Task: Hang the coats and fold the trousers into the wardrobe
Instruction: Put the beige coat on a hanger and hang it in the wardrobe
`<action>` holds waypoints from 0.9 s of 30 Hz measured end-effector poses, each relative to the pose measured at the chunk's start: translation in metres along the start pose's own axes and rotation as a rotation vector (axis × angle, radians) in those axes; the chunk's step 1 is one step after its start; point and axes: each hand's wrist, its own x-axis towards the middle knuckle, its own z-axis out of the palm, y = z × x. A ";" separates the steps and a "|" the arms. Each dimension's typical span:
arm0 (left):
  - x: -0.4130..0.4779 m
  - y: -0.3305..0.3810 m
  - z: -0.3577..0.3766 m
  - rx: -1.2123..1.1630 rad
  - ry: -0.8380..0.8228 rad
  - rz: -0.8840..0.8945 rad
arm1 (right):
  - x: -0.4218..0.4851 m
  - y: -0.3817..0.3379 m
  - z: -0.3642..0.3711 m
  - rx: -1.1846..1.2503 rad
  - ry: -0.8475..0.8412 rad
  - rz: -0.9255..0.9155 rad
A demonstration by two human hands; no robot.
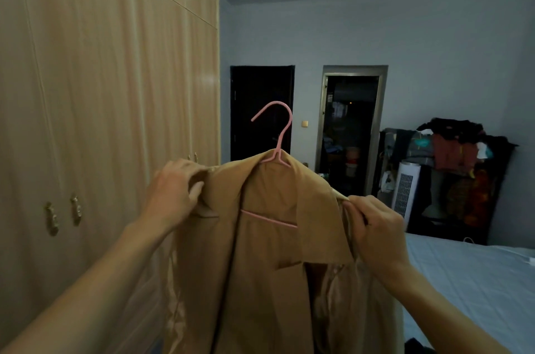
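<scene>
1. Coat (260,267), tan in colour, is held up in the air just to the right of the wardrobe (101,78). It is already threaded on a pink hanger (279,133), whose hook stands free above the collar.
2. The shoulder nearer the wardrobe is gripped by the left hand (170,191), with the fingers curled round the cloth. The shoulder edge farther from the wardrobe is pinched between thumb and fingers of the right hand (376,226).
3. The step in hand is judged to be the settling of the shoulders on the hanger, so the hanging of this coat is counted as partly done.
4. The wardrobe doors are closed and the handles (63,213) are not touched. A door has to be opened and the hook set on a rail inside, which is not shown.
5. A heap of clothes (457,148) is seen well apart from the wardrobe, across the room. Whether trousers or more coats lie in it cannot be told. No folded trousers are seen, so that part is judged not yet begun.
</scene>
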 end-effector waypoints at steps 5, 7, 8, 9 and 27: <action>0.008 -0.004 0.009 -0.025 0.073 0.108 | -0.001 0.003 -0.002 0.006 -0.001 -0.024; 0.010 -0.006 0.010 -0.037 0.081 0.151 | -0.001 0.004 -0.004 0.005 0.008 -0.030; 0.010 -0.006 0.009 -0.045 0.084 0.171 | -0.001 0.005 -0.005 0.003 0.011 -0.029; 0.009 -0.004 0.009 -0.053 0.098 0.183 | -0.001 0.006 -0.006 0.001 0.013 -0.026; -0.011 0.000 0.003 0.005 0.120 0.215 | -0.006 0.011 0.001 0.029 -0.040 -0.021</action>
